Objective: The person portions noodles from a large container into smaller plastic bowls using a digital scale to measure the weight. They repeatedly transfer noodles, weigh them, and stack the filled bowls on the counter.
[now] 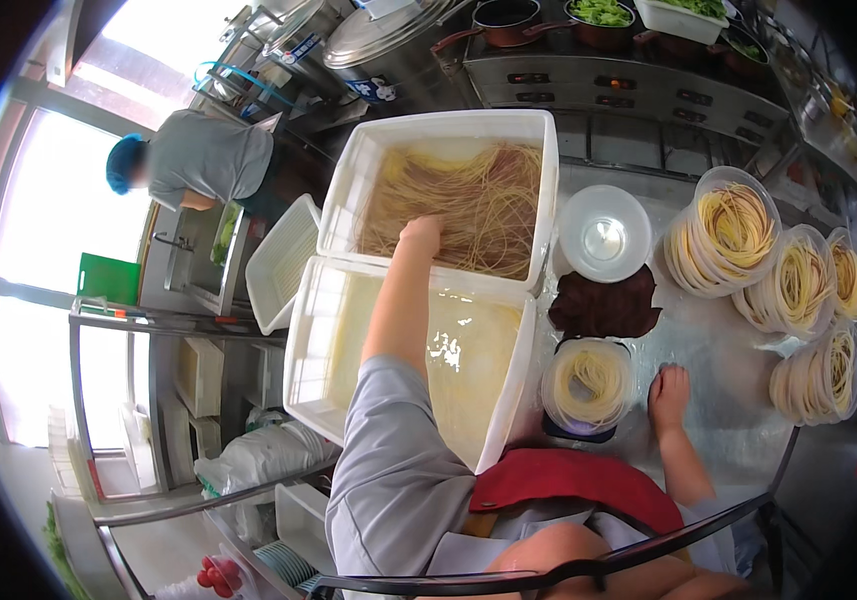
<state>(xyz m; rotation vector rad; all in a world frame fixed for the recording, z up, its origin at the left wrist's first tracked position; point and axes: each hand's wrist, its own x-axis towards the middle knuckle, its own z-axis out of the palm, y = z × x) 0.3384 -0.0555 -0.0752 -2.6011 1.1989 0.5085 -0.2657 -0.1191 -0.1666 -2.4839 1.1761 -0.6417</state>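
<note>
My left hand point(422, 235) reaches into a white plastic bin of long, thin noodles point(466, 202) in liquid; its fingers are hidden among them. Resting on the steel table point(728, 375), my right hand point(670, 395) has its fingers curled in and holds nothing visible. Just left of it, a round clear tub point(588, 381) with a coil of pale noodles stands on a dark-edged device, perhaps a scale. Beyond that lie a crumpled dark brown cloth point(604, 301) and a clear round tub point(606, 232) with no noodles in it. A second white bin point(481, 375) of cloudy liquid sits under my left forearm.
Stacked clear tubs of noodles point(725, 232) stand at the table's right side, beside more stacks. A stove point(623, 82) with pans runs along the far side. At left, a person point(210, 154) bends over a sink, near a white basket point(284, 262).
</note>
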